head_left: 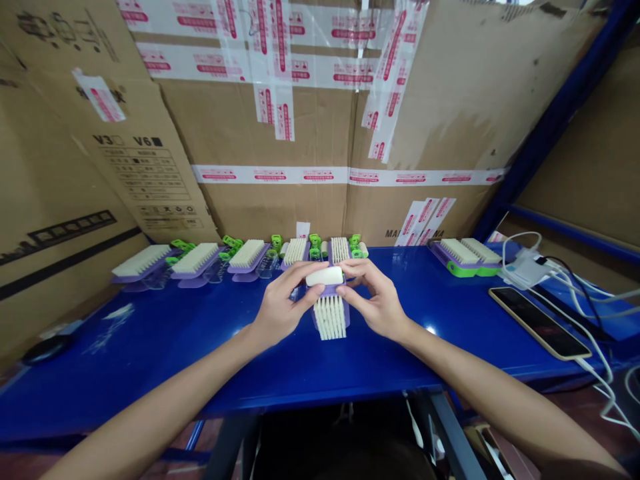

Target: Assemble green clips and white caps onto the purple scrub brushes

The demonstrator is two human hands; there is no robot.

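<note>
Both hands hold one purple scrub brush with pale bristles, up above the blue table. A white rounded piece sits at its upper end. My left hand pinches the left side of that end, thumb on the near face and fingers behind. On the other side, my right hand grips the right edge between thumb and fingers. Behind the hands stands a row of similar brushes, among them a brush with a clear part and a green clip beside it. The fingertips partly hide the held end.
More brushes line the back left. At the right lie a pair of green-and-purple brushes, a phone on a cable, and a white charger block with tangled cords. Taped cardboard walls the blue table. A black round object rests far left.
</note>
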